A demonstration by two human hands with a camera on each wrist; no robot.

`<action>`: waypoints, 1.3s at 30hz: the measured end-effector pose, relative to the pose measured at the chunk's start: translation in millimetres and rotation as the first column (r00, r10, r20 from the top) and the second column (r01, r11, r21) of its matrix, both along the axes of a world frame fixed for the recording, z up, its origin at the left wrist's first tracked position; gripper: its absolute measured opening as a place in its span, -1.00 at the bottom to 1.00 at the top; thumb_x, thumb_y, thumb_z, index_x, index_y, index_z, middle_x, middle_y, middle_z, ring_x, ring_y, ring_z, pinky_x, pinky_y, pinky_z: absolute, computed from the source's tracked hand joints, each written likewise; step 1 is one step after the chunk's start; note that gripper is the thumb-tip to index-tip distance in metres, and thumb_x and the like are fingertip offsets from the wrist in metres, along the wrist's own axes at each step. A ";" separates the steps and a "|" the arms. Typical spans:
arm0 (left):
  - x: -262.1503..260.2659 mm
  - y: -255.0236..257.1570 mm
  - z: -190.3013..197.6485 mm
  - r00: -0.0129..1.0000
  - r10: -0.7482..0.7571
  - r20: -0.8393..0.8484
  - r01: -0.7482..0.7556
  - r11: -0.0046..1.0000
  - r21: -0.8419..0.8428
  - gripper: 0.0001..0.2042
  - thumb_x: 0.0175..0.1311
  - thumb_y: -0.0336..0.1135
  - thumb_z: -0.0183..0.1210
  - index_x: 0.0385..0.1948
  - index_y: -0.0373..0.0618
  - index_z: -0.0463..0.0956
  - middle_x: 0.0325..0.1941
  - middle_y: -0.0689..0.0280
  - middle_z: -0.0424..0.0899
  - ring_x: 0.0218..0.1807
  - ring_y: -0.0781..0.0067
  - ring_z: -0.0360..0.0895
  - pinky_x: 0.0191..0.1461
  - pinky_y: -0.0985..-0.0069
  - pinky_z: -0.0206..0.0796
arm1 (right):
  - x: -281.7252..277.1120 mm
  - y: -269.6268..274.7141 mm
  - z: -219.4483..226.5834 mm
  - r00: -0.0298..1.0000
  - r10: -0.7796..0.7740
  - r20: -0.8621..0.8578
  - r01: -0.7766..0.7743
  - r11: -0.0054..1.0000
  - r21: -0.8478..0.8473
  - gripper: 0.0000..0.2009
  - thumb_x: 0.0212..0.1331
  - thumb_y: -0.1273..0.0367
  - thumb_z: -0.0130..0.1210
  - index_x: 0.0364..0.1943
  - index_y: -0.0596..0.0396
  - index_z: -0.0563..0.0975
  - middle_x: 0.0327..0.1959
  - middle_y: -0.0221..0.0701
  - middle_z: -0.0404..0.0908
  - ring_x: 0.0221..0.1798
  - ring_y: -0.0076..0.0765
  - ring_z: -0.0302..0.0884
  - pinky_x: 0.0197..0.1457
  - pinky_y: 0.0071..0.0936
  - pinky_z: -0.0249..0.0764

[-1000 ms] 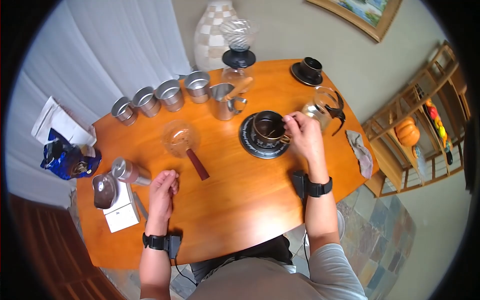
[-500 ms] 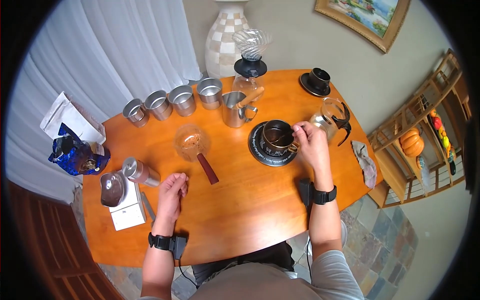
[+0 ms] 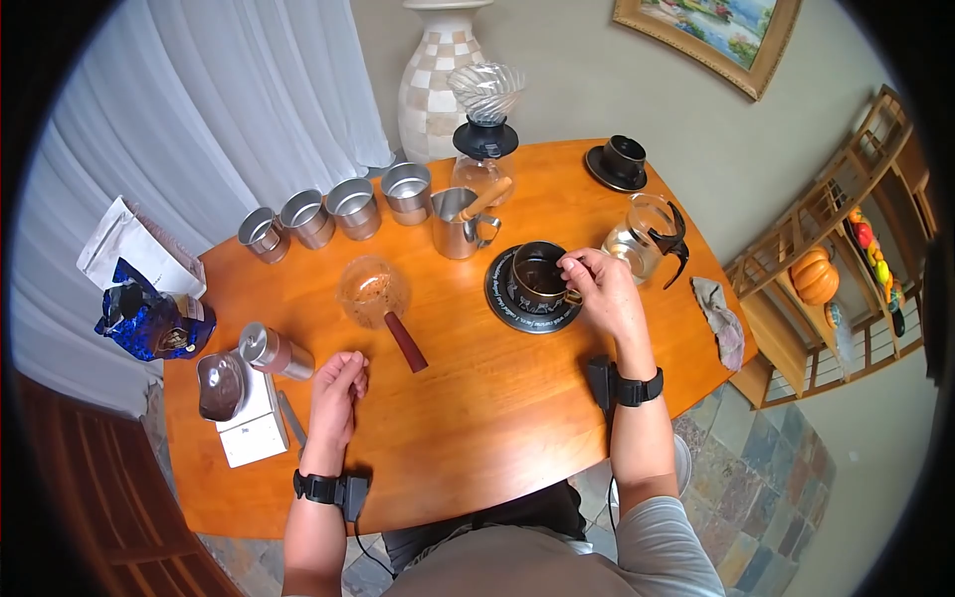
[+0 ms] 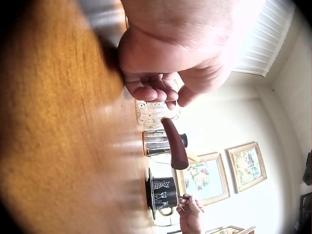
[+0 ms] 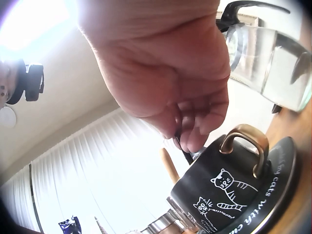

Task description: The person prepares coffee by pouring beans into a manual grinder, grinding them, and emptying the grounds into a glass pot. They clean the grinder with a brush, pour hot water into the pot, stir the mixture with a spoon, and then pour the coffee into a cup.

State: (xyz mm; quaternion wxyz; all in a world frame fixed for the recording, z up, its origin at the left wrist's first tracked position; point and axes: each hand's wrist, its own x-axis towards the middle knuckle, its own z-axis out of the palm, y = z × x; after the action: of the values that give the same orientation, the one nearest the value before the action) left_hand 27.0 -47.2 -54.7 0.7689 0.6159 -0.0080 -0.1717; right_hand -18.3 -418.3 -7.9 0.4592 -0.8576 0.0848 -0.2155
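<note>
My right hand [image 3: 609,291] pinches the thin dark handle of a spoon [image 5: 184,149] between thumb and fingertips. The spoon slants into a black cup [image 5: 217,183] with white cat drawings and a gold handle; its lower end is hidden inside. Dark liquid [image 3: 538,275] shows in the cup, which stands on a black saucer [image 3: 506,307] with white lettering. On the near left of the table, my left hand [image 3: 336,398] rests with loosely curled fingers and holds nothing. Beyond it lies a clear glass pan [image 3: 372,289] with brown residue and a dark red handle [image 3: 406,343].
A glass pot [image 3: 629,249] stands right of the cup, near a grey cloth [image 3: 718,320]. Behind are a steel pitcher [image 3: 455,235], a glass dripper [image 3: 485,95] and several steel cups [image 3: 355,211]. At left are a grinder [image 3: 276,350], a white scale [image 3: 255,430] and bags [image 3: 149,323].
The right hand stays over the cup and makes small shifts with the spoon. The left hand keeps its place on the table. The head view has tilted and shifted slightly.
</note>
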 end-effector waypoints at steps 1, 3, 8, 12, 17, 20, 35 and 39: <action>0.1 0.0 -0.1 1.000 0.002 -0.004 -0.002 1.000 0.000 -0.83 0.41 -0.29 0.06 -0.38 -0.15 0.46 -0.58 0.48 0.32 -0.50 0.66 0.24 -0.41 0.69 0.06 | -0.2 0.2 1.7 1.000 -0.001 0.000 0.001 1.000 -0.001 -0.80 0.29 0.37 0.09 -0.28 0.28 0.60 -0.49 -0.25 0.62 -0.48 -0.36 0.58 -0.36 -0.44 0.48; 0.4 0.0 -1.2 1.000 0.002 -0.003 -0.002 1.000 0.001 -0.83 0.41 -0.28 0.06 -0.38 -0.15 0.46 -0.58 0.48 0.32 -0.51 0.66 0.24 -0.41 0.69 0.06 | -1.0 0.4 3.9 0.999 -0.036 -0.031 0.037 0.999 0.020 -0.78 0.29 0.35 0.10 -0.29 0.29 0.60 -0.51 -0.27 0.62 -0.50 -0.40 0.57 -0.38 -0.45 0.48; 0.3 0.2 -1.0 1.000 0.004 -0.016 -0.004 1.000 -0.005 -0.83 0.41 -0.28 0.07 -0.38 -0.14 0.46 -0.58 0.49 0.32 -0.51 0.66 0.23 -0.41 0.70 0.06 | 1.8 1.3 -0.5 0.999 -0.019 0.043 0.019 1.000 -0.012 -0.79 0.27 0.36 0.12 -0.30 0.29 0.61 -0.49 -0.21 0.62 -0.48 -0.31 0.58 -0.36 -0.42 0.48; 0.8 0.1 -2.4 1.000 0.012 -0.017 -0.012 1.000 -0.008 -0.84 0.40 -0.28 0.08 -0.39 -0.12 0.47 -0.58 0.50 0.34 -0.52 0.69 0.23 -0.42 0.71 0.04 | 1.0 -0.8 1.5 0.989 -0.126 0.080 0.132 0.988 -0.074 -0.81 0.26 0.38 0.13 -0.29 0.28 0.61 -0.45 -0.17 0.62 -0.43 -0.22 0.60 -0.33 -0.38 0.48; 0.6 0.2 -1.9 1.000 0.010 -0.007 -0.010 1.000 -0.002 -0.84 0.40 -0.29 0.09 -0.38 -0.12 0.48 -0.58 0.51 0.36 -0.53 0.71 0.24 -0.43 0.72 0.04 | 3.0 -3.2 -2.5 0.989 -0.113 0.097 0.121 0.989 -0.083 -0.82 0.26 0.39 0.12 -0.28 0.28 0.61 -0.46 -0.18 0.62 -0.43 -0.24 0.60 -0.32 -0.37 0.48; 0.3 -0.4 -0.2 1.000 0.010 -0.018 -0.010 1.000 0.012 -0.84 0.41 -0.29 0.07 -0.38 -0.14 0.46 -0.58 0.49 0.32 -0.51 0.67 0.23 -0.41 0.70 0.06 | 2.7 -3.4 -3.0 0.995 -0.043 0.094 0.047 0.998 -0.039 -0.82 0.26 0.39 0.11 -0.28 0.28 0.62 -0.46 -0.18 0.62 -0.43 -0.24 0.60 -0.32 -0.37 0.49; 3.4 1.7 -11.1 0.999 0.038 -0.011 -0.038 0.998 -0.053 -0.86 0.38 -0.28 0.12 -0.35 -0.12 0.49 -0.60 0.51 0.33 -0.54 0.69 0.23 -0.45 0.70 0.05 | -0.8 -4.2 1.6 0.994 -0.057 0.096 0.066 0.992 -0.104 -0.80 0.22 0.37 0.11 -0.29 0.27 0.61 -0.36 -0.05 0.61 -0.25 0.11 0.57 -0.16 -0.18 0.47; 4.5 2.5 -12.3 1.000 0.023 -0.013 -0.024 0.998 -0.056 -0.86 0.39 -0.28 0.11 -0.35 -0.11 0.47 -0.57 0.50 0.35 -0.53 0.69 0.22 -0.45 0.70 0.04 | -2.3 -2.0 3.7 0.992 -0.077 0.104 0.085 0.993 -0.080 -0.81 0.21 0.37 0.11 -0.32 0.27 0.62 -0.36 -0.03 0.61 -0.24 0.14 0.56 -0.15 -0.17 0.47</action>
State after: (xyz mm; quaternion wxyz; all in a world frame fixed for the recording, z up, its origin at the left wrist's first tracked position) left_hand 31.4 -44.7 -67.0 0.7878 0.5930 -0.0006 -0.1662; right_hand -20.6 -420.3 -4.2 0.4171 -0.8601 0.0870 -0.2805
